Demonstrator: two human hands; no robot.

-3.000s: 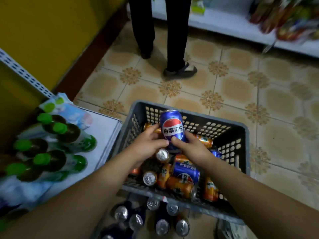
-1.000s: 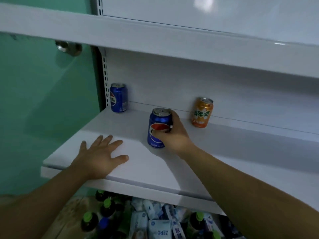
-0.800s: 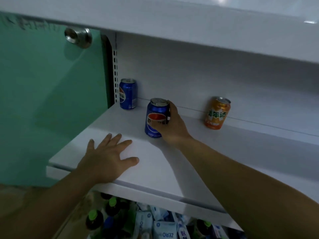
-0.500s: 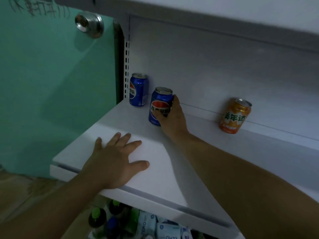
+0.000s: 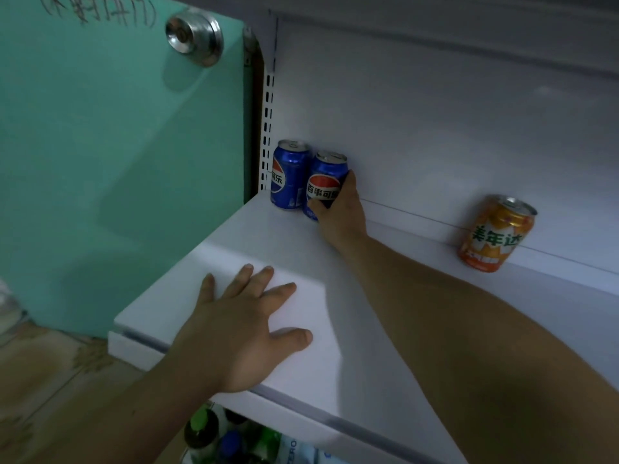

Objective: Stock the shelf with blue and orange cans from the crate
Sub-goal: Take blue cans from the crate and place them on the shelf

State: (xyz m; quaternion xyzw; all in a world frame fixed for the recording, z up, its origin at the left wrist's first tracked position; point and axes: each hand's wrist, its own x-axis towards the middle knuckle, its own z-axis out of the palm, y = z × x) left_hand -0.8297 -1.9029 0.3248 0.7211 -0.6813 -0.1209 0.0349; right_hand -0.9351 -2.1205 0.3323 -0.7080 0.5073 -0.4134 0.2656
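blue can (image 5: 325, 182) held in right hand (image 5: 341, 212) grip, beside second can (image 5: 289, 174), far left on shelf (image 5: 385, 313); left hand (image 5: 241, 329) laid spread at near edge; orange can (image 5: 497, 232) well right.

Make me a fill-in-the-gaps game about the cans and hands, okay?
The right hand grips a ____ Pepsi can beside the corner Pepsi can.
The left hand lies flat on the white ____.
The orange Mirinda can stands to the ____ of both.
Altogether ____ cans stand there.
Missing words: blue, shelf, right, three.
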